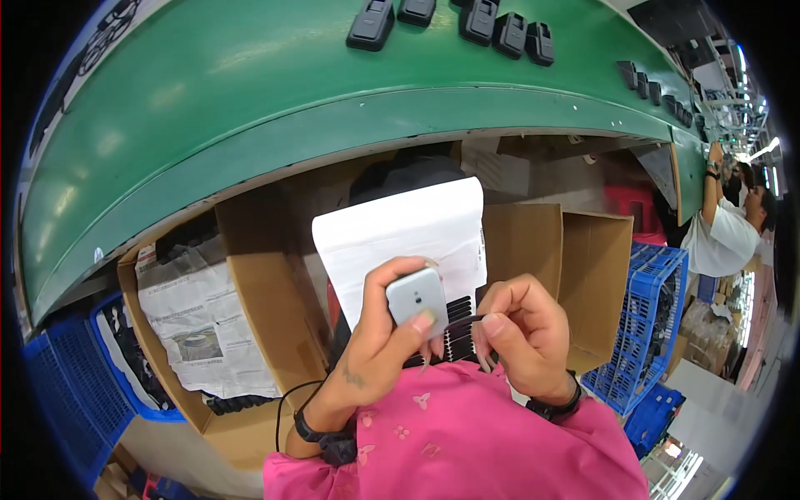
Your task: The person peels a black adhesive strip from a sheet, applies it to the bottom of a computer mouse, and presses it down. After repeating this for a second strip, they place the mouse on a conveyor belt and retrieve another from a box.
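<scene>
My left hand [372, 343] is closed around a small light-grey rounded device [417, 293] with a dark round spot on its face, my thumb lying across its lower part. To the right of it, my right hand [533, 337] pinches one end of a thin dark strip [459, 323] between thumb and forefinger. The strip stretches toward my left fingers; whether they grip its other end is hidden. Beneath both hands a white sheet [400, 221] rests over my lap, its far edge curled. Rows of short black strips [460, 305] show on its lower right part.
A green bench [250, 92] curves across the far side, with several black cradle-like units [479, 21] on it. Cardboard boxes [271, 292] flank me, the left one holding newspaper [208, 321]. Blue crates [635, 321] stand at both sides. A person [723, 237] works far right.
</scene>
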The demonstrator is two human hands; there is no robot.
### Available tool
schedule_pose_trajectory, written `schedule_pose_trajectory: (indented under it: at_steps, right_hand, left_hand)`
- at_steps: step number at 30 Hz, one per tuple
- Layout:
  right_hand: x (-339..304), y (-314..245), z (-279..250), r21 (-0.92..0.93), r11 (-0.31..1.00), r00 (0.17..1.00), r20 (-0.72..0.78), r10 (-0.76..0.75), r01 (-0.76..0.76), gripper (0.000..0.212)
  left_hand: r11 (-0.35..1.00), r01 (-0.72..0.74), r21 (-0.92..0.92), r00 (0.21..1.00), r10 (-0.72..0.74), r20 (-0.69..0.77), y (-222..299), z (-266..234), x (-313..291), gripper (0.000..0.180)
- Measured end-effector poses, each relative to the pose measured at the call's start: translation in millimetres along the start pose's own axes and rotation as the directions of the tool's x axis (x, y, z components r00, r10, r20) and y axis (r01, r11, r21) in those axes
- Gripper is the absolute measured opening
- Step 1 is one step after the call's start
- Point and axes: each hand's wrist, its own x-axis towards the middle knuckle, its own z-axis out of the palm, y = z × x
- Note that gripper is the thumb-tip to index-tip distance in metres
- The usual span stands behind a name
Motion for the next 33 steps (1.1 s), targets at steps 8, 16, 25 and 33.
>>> schedule_pose_trajectory:
  at_steps: [8, 16, 25, 33]
  right_hand:
    - [14, -29, 16, 0.025, 0.995, 0.993, 0.073, 0.096, -0.098, 0.008]
    - [16, -25, 20, -0.04, 0.998, 0.998, 0.05, 0.042, -0.04, 0.012]
    - [15, -24, 18, -0.039, 0.998, 0.998, 0.034, 0.059, -0.058, 0.012]
    - [15, -23, 19, -0.045, 0.997, 0.997, 0.038, 0.07, -0.068, 0.012]
  left_hand:
    - [0.998, 0.018, 0.065, 0.988, -0.028, 0.155, 18, 8, -17, 0.046]
    - [0.982, -0.061, 0.177, 0.989, 0.036, 0.141, 15, 9, -14, 0.043]
    - [0.974, -0.1, 0.204, 0.984, 0.066, 0.167, 18, 8, -12, 0.044]
    - [0.958, -0.111, 0.263, 0.984, 0.069, 0.162, 17, 7, -13, 0.044]
